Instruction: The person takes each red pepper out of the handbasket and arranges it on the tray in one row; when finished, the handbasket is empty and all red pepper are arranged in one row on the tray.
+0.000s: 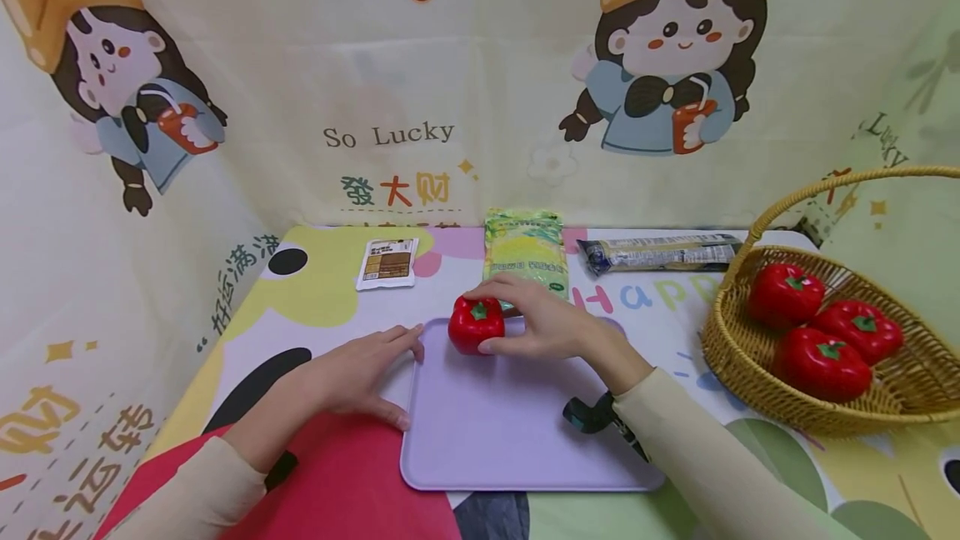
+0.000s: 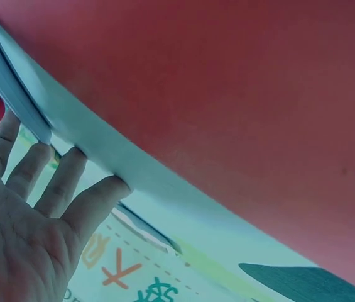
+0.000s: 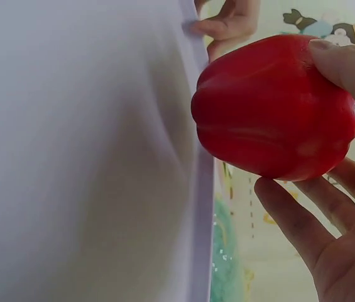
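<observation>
A red bell pepper [image 1: 476, 327] with a green stem is at the upper left part of a lilac tray [image 1: 517, 432]. My right hand [image 1: 536, 319] holds this pepper between thumb and fingers; in the right wrist view the pepper [image 3: 271, 107] lies on its side in that grasp, beside the tray's rim. At the tray's left edge is my left hand [image 1: 356, 373], its fingertips and thumb by the rim. Its fingers look extended in the left wrist view, spread a little apart, and that hand [image 2: 32, 233] holds nothing.
On the right stands a wicker basket [image 1: 795, 415] with a tall handle and three red peppers [image 1: 825, 363] inside. Along the back lie a white sachet [image 1: 387, 263], a green-yellow pouch [image 1: 525, 248] and a long dark packet [image 1: 660, 254]. A printed cloth [image 1: 480, 65] hangs behind.
</observation>
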Demonstrator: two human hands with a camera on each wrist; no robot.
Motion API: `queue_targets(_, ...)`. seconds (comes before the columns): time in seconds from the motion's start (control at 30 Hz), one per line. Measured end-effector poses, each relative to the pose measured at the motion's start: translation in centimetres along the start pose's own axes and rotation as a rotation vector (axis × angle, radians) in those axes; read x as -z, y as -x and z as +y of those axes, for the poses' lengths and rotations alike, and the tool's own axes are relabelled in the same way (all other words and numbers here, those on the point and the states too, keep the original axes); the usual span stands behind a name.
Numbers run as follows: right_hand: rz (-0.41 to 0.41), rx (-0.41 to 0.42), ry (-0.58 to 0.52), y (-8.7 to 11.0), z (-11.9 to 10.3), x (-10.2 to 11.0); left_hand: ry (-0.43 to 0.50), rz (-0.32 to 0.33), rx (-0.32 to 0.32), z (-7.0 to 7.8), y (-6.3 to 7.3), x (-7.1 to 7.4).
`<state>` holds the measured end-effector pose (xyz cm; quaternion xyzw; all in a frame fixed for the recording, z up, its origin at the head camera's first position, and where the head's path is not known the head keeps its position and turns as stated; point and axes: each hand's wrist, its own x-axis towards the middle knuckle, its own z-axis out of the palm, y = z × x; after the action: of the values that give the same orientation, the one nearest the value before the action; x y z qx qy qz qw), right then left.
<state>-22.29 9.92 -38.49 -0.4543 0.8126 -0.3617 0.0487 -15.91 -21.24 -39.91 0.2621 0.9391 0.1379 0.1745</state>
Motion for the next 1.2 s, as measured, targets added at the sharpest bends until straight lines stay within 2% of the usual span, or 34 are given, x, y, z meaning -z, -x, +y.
queue_targets(0.27, -0.008, 0.024, -0.023, -0.7, -0.1, -0.8, 0.006, 0.002, 0.002, -0.1, 0.1, 0.0)
queue_targets(0.5, -0.018, -0.022, -0.072, -1.1, -0.1, -1.2, 0.017, 0.001, 0.010, -0.1, 0.2, 0.1)
queue_targets(0.73, -0.024, -0.027, -0.083, -1.4, 0.2, -1.5, 0.013, 0.005, -0.016, -0.2, 0.0, 0.0)
queue_targets(1.2, -0.051, -0.065, -0.145, -1.5, 0.5, -1.6, 0.024, 0.005, -0.011, -0.4, -0.1, -0.2)
